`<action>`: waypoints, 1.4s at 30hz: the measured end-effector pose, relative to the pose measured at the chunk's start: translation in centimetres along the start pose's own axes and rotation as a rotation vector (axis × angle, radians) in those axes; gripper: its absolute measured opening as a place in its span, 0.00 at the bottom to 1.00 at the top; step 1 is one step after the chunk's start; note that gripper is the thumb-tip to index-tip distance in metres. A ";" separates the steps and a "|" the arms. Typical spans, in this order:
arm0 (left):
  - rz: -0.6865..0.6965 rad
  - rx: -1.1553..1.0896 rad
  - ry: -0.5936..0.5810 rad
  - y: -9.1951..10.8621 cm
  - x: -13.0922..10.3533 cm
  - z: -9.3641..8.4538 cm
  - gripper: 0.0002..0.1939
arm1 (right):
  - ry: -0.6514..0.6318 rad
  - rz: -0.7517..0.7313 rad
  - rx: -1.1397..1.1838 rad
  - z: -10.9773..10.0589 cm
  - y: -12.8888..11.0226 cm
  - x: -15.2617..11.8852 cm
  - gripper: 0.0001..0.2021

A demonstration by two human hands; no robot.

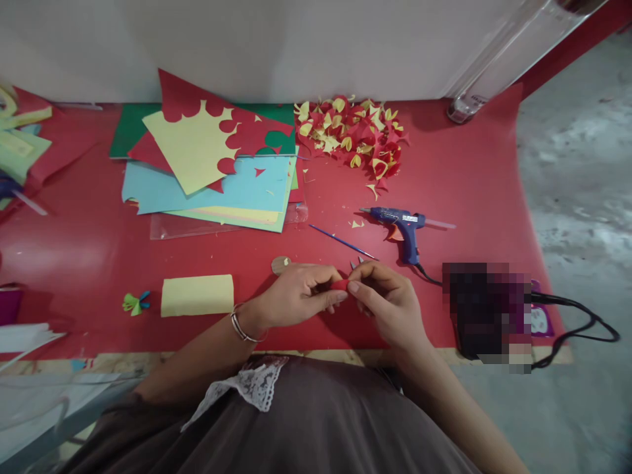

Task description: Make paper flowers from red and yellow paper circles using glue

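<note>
A small piece of red paper (340, 285) is pinched between my two hands, just above the red table cover. My left hand (303, 289) grips its left end between thumb and fingers. Its right end is in the fingertips of my right hand (388, 296). Two grey pointed tips, perhaps scissors (356, 263), poke out behind my right fingers; the rest is hidden. Beyond my left hand lies a small round brown piece (281, 264). A thin blue stick (343, 241) lies beyond both hands. To the left rest a yellow paper rectangle (197, 295) and a small green and blue paper piece (135, 303).
A blue glue gun (407, 227) lies at right, its cord running to a blurred dark object (486, 313). Cut coloured sheets (207, 178) are stacked at back left. A heap of red and yellow scraps (353, 135) lies at the back, near a clear bottle (464, 108).
</note>
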State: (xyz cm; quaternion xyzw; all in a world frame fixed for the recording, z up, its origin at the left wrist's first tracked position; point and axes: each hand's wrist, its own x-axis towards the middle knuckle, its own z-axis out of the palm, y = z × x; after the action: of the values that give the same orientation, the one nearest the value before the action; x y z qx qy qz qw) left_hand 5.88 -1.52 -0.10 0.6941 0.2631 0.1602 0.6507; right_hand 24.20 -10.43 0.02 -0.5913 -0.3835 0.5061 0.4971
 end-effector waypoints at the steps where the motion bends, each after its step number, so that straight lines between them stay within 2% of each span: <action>1: -0.023 -0.055 -0.010 -0.1 0.0 0.0 0.18 | 0.004 -0.001 0.005 0.0 0.1 0.0 0.08; 4: -0.117 -0.232 -0.051 -0.2 0.1 0.1 0.26 | 0.031 -0.005 0.008 -0.2 0.5 -0.1 0.10; 7: -0.163 -0.282 -0.050 -0.2 0.2 0.0 0.28 | 0.058 0.001 -0.021 -0.2 0.7 -0.1 0.11; 14: -0.120 0.067 0.054 -0.1 -0.1 -0.4 0.24 | 0.101 -0.023 -0.095 0.2 0.6 -0.1 0.09; 16: -0.111 0.100 0.131 0.0 -0.4 -1.0 0.23 | 0.142 -0.058 -0.152 0.2 0.6 -0.1 0.09; 19: -0.078 0.195 0.349 0.0 -0.8 -2.9 0.21 | 0.237 -0.129 -0.255 0.0 0.9 -0.1 0.08; 21: -0.051 0.336 0.517 -0.1 -1.1 -4.5 0.21 | 0.276 -0.211 -0.369 -0.1 1.2 0.1 0.07; 23: -0.019 0.525 0.577 -0.2 -1.4 -5.8 0.14 | 0.269 -0.310 -0.507 -0.1 1.7 0.4 0.07; 24: -0.017 0.620 0.562 -0.3 -1.4 -6.3 0.11 | 0.253 -0.359 -0.572 -0.1 2.0 0.5 0.07; 27: -0.094 0.814 0.426 -0.5 -1.4 -6.3 0.12 | 0.189 -0.470 -0.728 0.0 2.9 0.8 0.06; 31: -0.214 0.898 0.202 -0.4 -1.0 -4.1 0.14 | 0.172 -0.577 -0.898 0.0 4.1 1.1 0.08; 34: -0.257 0.893 0.095 -0.3 -0.6 -2.7 0.09 | 0.161 -0.625 -0.989 -0.1 4.7 1.0 0.08; 37: -0.251 0.884 0.056 -0.3 -0.5 -2.4 0.05 | 0.133 -0.622 -1.028 -0.2 4.9 0.9 0.09; 40: -0.202 0.916 0.072 -0.2 -0.5 -2.6 0.01 | 0.121 -0.605 -1.026 -0.1 4.8 0.7 0.09; 42: -0.184 0.917 0.076 -0.2 -0.5 -2.7 0.03 | 0.127 -0.611 -1.032 -0.1 4.7 0.7 0.09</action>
State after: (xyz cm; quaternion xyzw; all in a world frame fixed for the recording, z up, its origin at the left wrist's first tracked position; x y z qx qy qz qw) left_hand 3.87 0.42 0.03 0.8774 0.3909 -0.0055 0.2780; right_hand 24.17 -10.76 -4.73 -0.6483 -0.7018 0.0525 0.2907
